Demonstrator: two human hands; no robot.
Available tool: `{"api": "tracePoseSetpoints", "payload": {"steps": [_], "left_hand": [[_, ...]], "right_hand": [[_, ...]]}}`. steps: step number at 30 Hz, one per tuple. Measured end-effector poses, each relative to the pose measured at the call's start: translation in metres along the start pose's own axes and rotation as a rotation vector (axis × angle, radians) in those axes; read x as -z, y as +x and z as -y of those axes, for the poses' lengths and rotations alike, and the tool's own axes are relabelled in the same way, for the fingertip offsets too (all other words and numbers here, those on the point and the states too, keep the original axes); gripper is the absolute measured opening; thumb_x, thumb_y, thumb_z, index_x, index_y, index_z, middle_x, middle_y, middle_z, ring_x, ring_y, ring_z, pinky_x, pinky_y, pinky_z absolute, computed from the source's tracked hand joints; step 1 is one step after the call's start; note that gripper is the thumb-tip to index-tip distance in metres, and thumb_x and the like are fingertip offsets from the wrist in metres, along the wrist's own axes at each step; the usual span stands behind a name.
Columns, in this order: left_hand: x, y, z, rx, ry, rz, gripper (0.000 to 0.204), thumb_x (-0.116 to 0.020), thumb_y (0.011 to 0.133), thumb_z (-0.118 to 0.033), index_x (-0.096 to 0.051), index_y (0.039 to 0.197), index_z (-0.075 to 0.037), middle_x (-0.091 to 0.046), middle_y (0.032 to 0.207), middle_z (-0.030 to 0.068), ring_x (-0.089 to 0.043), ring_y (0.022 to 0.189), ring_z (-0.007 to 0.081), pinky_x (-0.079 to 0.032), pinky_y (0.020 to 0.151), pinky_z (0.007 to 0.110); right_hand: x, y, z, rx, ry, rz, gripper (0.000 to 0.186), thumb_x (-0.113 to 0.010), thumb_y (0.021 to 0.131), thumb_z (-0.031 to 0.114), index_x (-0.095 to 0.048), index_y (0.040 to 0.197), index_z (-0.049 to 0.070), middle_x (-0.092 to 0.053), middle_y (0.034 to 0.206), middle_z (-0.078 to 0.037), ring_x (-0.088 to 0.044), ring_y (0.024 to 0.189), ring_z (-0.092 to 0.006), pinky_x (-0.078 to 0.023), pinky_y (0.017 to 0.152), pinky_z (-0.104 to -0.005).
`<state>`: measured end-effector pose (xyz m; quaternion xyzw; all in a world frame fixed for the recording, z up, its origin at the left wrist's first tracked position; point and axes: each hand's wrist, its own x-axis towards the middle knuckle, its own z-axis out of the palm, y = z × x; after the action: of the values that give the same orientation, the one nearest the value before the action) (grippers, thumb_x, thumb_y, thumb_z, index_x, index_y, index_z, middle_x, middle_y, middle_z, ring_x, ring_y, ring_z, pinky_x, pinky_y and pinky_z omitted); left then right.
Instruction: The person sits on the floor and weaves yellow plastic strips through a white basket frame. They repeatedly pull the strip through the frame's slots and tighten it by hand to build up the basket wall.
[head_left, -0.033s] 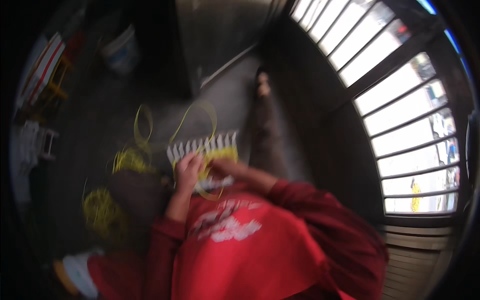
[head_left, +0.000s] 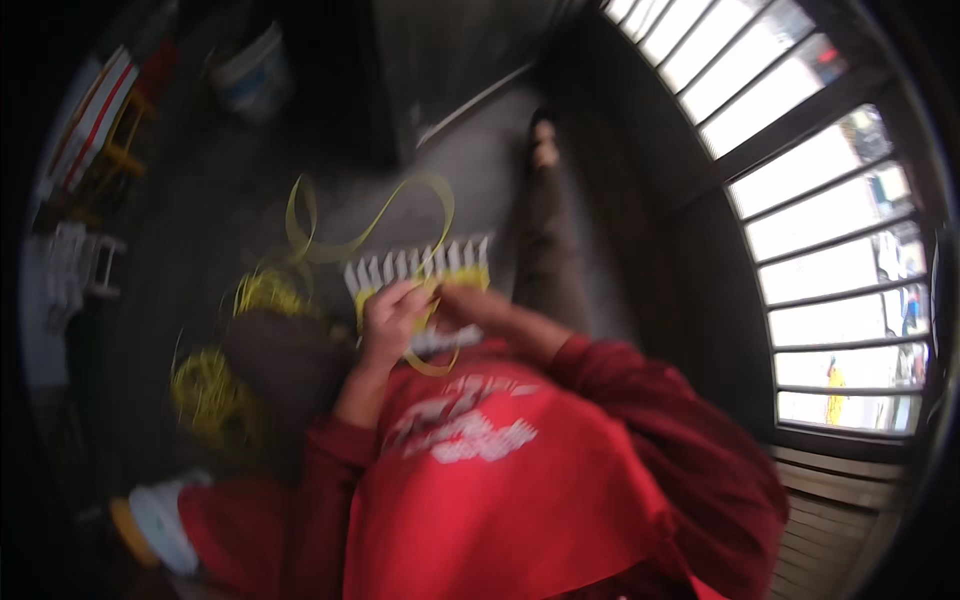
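Observation:
A woven piece [head_left: 478, 276] of yellow strips, with white strip ends standing up along its far edge, lies on my lap. Over its near part, my left hand [head_left: 390, 318] is closed, fingertips pinching a long yellow strip [head_left: 437, 190]. Right beside it is my right hand [head_left: 475, 305], its curled fingers closed near the same strip; blur hides exactly what they grip. From the hands the strip loops up over the far edge and away to the left. Another yellow loop hangs below the hands, against my red apron [head_left: 500, 490].
Tangled yellow strips lie in two heaps, one beyond my left knee [head_left: 268, 292] and one beside it [head_left: 210, 390]. A white bucket [head_left: 252, 75] stands on the dark floor at far left, with a white stool [head_left: 100, 265] nearer. A barred window [head_left: 830, 270] fills the right side.
The yellow strip's loop has spread wider and joined into one curve toward the left. My hands have come closer together at the fingertips. The whole view has shifted slightly.

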<state>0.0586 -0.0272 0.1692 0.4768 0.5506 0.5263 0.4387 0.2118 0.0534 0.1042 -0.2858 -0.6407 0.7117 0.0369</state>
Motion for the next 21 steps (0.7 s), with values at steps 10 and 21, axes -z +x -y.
{"api": "tracePoseSetpoints", "payload": {"steps": [10,21], "left_hand": [[-0.005,-0.069,-0.083,-0.441,-0.036,0.635,0.015,-0.055,0.086,-0.014,-0.061,0.079,-0.002,-0.059,0.077,0.0089,-0.057,0.07,0.0252,-0.046,0.067,0.035],[0.008,-0.028,0.018,0.18,0.041,0.112,0.038,-0.057,0.09,-0.01,-0.049,0.126,-0.001,-0.06,0.083,0.004,-0.054,0.07,0.0063,-0.044,0.063,0.021]], "right_hand": [[0.008,0.043,-0.005,-0.331,0.33,-0.361,0.02,-0.055,0.088,0.015,-0.062,0.079,-0.002,-0.062,0.063,-0.007,-0.053,0.045,-0.0138,-0.043,0.041,-0.0308],[-0.064,-0.059,0.125,0.627,-0.086,0.606,0.01,-0.051,0.085,0.005,-0.06,0.086,-0.001,-0.055,0.068,-0.006,-0.054,0.062,-0.0111,-0.045,0.06,-0.0252]]}}
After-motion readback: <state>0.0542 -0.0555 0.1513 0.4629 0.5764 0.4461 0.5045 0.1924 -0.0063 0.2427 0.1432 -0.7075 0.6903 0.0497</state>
